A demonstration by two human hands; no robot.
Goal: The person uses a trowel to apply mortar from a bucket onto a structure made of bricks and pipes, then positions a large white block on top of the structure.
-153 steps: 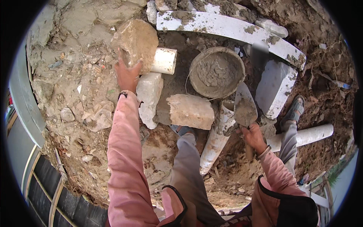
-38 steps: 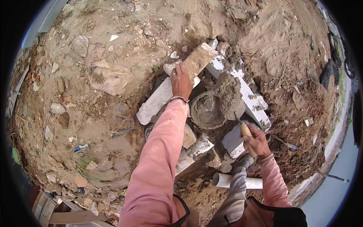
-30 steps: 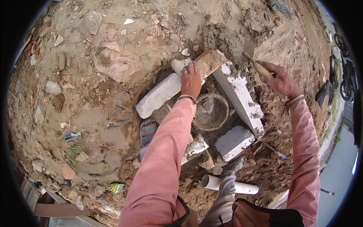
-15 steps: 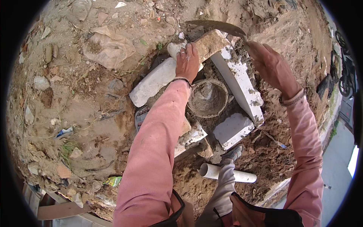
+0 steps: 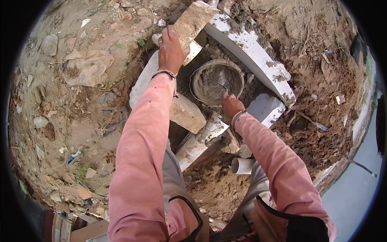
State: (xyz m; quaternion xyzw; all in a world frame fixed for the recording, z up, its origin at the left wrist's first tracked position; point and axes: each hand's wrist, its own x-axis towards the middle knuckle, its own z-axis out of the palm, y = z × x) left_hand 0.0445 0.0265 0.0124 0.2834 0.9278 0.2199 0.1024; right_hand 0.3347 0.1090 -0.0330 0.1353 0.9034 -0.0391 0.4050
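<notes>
My right hand [image 5: 232, 106] grips a trowel [image 5: 221, 85] at the near rim of a round bucket [image 5: 196, 90]. The trowel's blade dips into grey wet mortar [image 5: 213, 76] inside, so most of it is hidden. My left hand [image 5: 171, 51] is closed around the near end of a tan, rough brick [image 5: 194, 23], fingers along its left side. That brick lies across the far corner of a pit framed by blocks. A long white block [image 5: 252, 56], smeared with mortar, runs along the pit's right side.
Another tan brick [image 5: 187, 114] lies beside my left forearm. A mortar-smeared white block [image 5: 203, 141] and a pale block [image 5: 264, 107] edge the near side. A white pipe [image 5: 242, 165] lies by my leg. Rubble and a plastic sheet [image 5: 88, 66] cover the left ground.
My right hand has brought the trowel down from above the far brick into the bucket. My left hand stays at the tan brick. The whole view has shifted.
</notes>
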